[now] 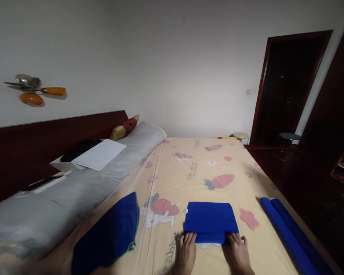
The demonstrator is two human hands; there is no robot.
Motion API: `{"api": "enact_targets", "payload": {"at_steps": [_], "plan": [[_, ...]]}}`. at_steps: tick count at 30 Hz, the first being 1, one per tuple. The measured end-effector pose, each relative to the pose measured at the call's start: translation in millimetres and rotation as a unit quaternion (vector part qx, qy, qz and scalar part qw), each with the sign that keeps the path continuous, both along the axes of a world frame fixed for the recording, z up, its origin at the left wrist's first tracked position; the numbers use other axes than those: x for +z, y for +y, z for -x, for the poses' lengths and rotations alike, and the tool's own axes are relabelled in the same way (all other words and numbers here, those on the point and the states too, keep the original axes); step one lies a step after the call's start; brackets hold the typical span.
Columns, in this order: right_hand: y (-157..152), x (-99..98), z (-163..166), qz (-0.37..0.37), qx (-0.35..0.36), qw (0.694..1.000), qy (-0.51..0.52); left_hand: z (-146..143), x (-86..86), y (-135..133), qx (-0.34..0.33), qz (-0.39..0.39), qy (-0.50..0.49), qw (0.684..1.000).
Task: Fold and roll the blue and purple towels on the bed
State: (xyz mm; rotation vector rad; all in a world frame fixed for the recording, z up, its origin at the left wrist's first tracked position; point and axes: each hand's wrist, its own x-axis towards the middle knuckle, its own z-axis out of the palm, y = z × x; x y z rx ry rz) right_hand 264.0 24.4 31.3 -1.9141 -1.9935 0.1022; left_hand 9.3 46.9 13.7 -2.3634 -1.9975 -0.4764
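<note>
A blue folded cloth (210, 217) lies flat on the bed in front of me, with a small white tag on its left edge. Its near edge looks turned over into a narrow fold. My left hand (187, 252) has its fingers curled over the near left corner. At the near right corner, my right hand (238, 252) grips the same edge with bent fingers. My thumbs are mostly hidden. To the left lies a dark blue cloth piece (109, 233) with green edging and a green cord. Two long blue rolls (292, 236) rest near the bed's right edge.
The bed (172, 179) has a yellow printed sheet. A long grey pillow (97, 187) runs along the headboard (46, 133), with a white flat sheet (100, 154) on it. Two stools (240, 135) stand beyond the bed near a dark doorway. Blurred skin shows at lower left.
</note>
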Motion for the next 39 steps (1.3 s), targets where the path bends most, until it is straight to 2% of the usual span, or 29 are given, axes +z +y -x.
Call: {"api": "enact_targets", "payload": {"at_steps": [3,7,12,17,20,22,25,27,29,32,35,37,39], "plan": [[9,13.4,5,0.035,-0.013,0.999,-0.013,-8,16.0,5,0.021,0.019,-0.015,0.999],[14,20.4,7,0.039,-0.02,0.999,-0.017,-10,28.9,8,0.021,0.064,-0.002,0.998],[3,18.2,4,0.043,0.001,0.999,-0.016,-6,33.2,1,0.023,0.163,0.003,0.986],[-14,15.6,-1,0.066,0.004,0.998,-0.016,-9,36.3,-17,0.038,0.168,0.019,0.985],[-16,16.5,10,0.067,0.002,0.998,-0.016,-21,35.3,-21,0.043,0.168,0.022,0.985],[-16,16.5,25,0.059,0.028,0.998,-0.005,-35,30.3,-23,0.021,0.146,0.016,0.989],[-15,11.9,44,0.038,0.103,0.993,0.037,-52,18.7,-25,-0.086,0.085,-0.007,0.993],[-14,4.5,43,0.016,0.137,0.989,0.055,-50,12.8,-26,-0.155,0.044,-0.014,0.987],[-14,-6.0,28,-0.01,0.139,0.989,0.051,-32,10.6,-25,-0.182,0.004,-0.003,0.983],[-14,-24.8,-6,-0.041,0.094,0.994,0.033,12,9.7,-21,-0.152,-0.041,0.031,0.987],[-14,-40.8,-18,-0.065,0.027,0.997,0.011,37,1.5,-18,-0.07,-0.064,0.055,0.994],[-14,-46.1,-5,-0.077,0.012,0.997,0.002,31,-8.9,-17,-0.028,-0.083,0.058,0.994],[-13,-45.5,19,-0.075,0.042,0.996,0.005,8,-19.2,-17,-0.037,-0.104,0.048,0.993]]}}
